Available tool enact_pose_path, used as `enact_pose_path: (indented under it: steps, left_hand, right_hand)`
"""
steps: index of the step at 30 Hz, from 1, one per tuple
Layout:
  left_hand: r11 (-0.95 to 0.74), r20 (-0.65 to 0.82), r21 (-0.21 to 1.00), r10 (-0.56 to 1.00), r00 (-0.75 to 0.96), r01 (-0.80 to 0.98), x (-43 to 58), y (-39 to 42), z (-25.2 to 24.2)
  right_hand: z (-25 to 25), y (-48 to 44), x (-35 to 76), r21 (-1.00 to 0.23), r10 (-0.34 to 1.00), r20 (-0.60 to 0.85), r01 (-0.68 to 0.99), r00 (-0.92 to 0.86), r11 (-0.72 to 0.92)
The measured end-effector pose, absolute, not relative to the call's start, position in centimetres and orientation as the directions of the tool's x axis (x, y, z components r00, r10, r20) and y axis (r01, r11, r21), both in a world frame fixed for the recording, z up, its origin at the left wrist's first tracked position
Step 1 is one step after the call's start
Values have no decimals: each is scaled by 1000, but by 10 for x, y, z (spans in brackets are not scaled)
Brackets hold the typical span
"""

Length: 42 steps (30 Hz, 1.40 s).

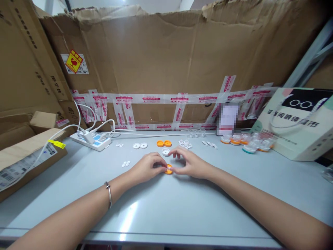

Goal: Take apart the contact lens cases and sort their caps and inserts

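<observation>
A shallow orange round cap (169,171) lies on the table between my hands, with small white bits in its middle. My left hand (149,167) has its thumb and fingers curled onto the cap's left edge. Opposite it, my right hand (192,164) is open, its thumb at or close to the cap's right side and its forefinger arched forward. Just beyond is a white round cap (165,152), near the right fingertips. Two more orange caps (164,143) and a pair of white rings (139,146) sit farther back.
Small white discs (126,163), flat white pieces (185,143) and clear parts (196,133) lie around. At right, clear-topped pieces (256,142) stand before a paper bag (293,128). A power strip (91,140) and cardboard box (31,152) occupy the left; a phone-like object (229,119) leans behind.
</observation>
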<state>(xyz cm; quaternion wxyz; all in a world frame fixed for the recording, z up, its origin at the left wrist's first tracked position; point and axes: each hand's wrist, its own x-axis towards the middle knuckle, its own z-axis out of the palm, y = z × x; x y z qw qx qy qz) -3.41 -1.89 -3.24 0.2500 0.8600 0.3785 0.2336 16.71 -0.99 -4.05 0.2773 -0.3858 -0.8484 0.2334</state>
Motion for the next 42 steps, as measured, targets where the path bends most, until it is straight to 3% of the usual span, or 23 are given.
enact_pose_path:
  steps: [6,12,15,22,24,27,33,38,42]
  left_hand:
    - [-571,180,573,788,589,588,-30,-17,-32]
    - [-445,46,509,869,493,737,-22,-17,-22]
    - [-507,48,388,845,532,770,-19,-18,-17]
    - [-711,71,-87,694,716,698,-17,-24,-22]
    - [-731,92,-150,660,745,666,-16,-26,-26]
    - [-729,111,-148,660,743,669,-16,-27,-24]
    - [-549,153,-45,821,549,834,-53,-15,8]
    - [-264,15,-269,960,278,926,-91,-2,16]
    - [-239,9,-270,968,251,933,-94,0,6]
  right_hand:
    - [-46,-13,159,-671,773,170,502,-612,545]
    - [-47,-12,157,-743,800,135,474,-585,472]
    - [-49,-12,155,-748,810,126,481,-573,456]
    - [-51,-11,152,-739,808,158,475,-567,478]
    - [-51,-12,152,-741,807,163,470,-567,480]
    - [-50,-12,152,-743,809,168,468,-563,479]
    - [-49,-12,154,-747,820,145,482,-553,457]
    - [-48,-13,156,-758,821,135,476,-555,446]
    - [-47,-13,156,-760,818,127,475,-561,444]
